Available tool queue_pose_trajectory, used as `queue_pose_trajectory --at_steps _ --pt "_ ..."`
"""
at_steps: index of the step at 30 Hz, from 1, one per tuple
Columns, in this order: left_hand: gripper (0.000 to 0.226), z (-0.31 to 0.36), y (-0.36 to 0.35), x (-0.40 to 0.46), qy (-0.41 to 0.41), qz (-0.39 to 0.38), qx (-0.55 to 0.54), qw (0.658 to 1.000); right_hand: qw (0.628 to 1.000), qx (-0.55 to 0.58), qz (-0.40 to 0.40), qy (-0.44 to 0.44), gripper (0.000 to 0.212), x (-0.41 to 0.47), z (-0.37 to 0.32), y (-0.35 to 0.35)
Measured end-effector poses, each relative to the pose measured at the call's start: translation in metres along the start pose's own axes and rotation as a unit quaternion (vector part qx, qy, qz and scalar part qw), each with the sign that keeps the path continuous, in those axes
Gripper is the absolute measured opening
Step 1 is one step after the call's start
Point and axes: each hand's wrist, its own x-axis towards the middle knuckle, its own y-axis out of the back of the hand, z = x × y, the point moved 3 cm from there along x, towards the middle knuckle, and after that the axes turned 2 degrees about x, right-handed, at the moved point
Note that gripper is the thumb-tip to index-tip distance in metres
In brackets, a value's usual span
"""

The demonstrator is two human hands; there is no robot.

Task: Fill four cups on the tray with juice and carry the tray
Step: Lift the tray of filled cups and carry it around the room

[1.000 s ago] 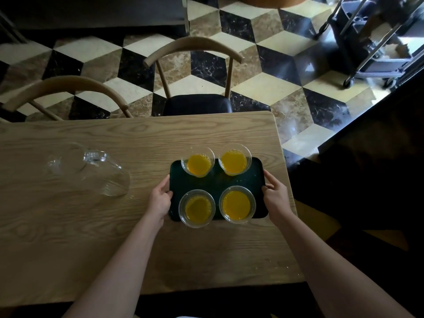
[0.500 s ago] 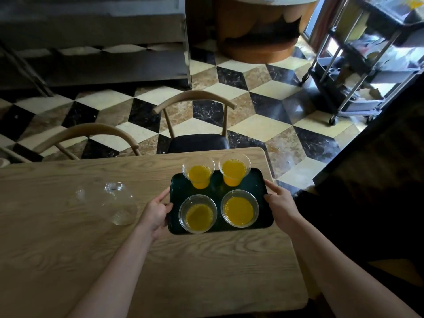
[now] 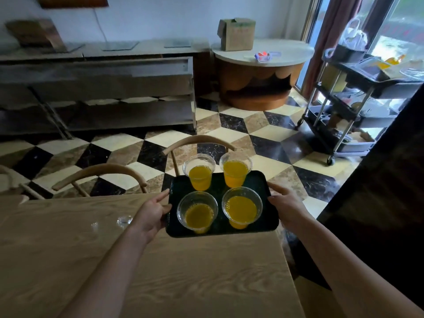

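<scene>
One dark tray (image 3: 263,180) carried four clear cups, 2x2, each part-filled with orange juice: far-left (image 3: 199,172), far-right (image 3: 235,167), near-left (image 3: 197,211), near-right (image 3: 241,207). Left hand (image 3: 152,213) gripped the tray's left edge, right hand (image 3: 285,205) its right edge, over the wooden table's (image 3: 183,271) far-right corner. One empty glass jug (image 3: 124,220) lay on the table left of the tray.

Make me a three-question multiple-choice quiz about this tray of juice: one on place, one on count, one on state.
1. Where do the hands grip the tray?
A. both at the near edge
B. one at each side edge
C. underneath only

2. How many cups hold juice?
A. two
B. three
C. four

3. The cups stand:
A. upright
B. tipped over
C. stacked

Answers: 1 B, left hand and right hand hold opposite edges. 2 C, four show orange juice, such as the near right cup. 3 A, all rims face up.
</scene>
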Motion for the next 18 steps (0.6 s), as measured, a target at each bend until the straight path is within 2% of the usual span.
queue_pose_trajectory --at_steps 6,12,18 --pt "0.051 0.035 -0.002 -0.020 -0.018 -0.027 -0.016 0.999 1.000 0.000 -0.024 0.018 0.054 -0.015 -0.041 -0.006" --pt "0.049 0.067 0.005 -0.034 -0.035 -0.025 -0.017 0.999 0.999 -0.030 -0.010 0.030 0.057 -0.014 -0.073 -0.012" --pt "0.041 0.105 0.011 -0.048 -0.053 -0.042 -0.033 0.997 0.998 -0.008 -0.041 0.037 0.052 -0.027 -0.110 -0.018"
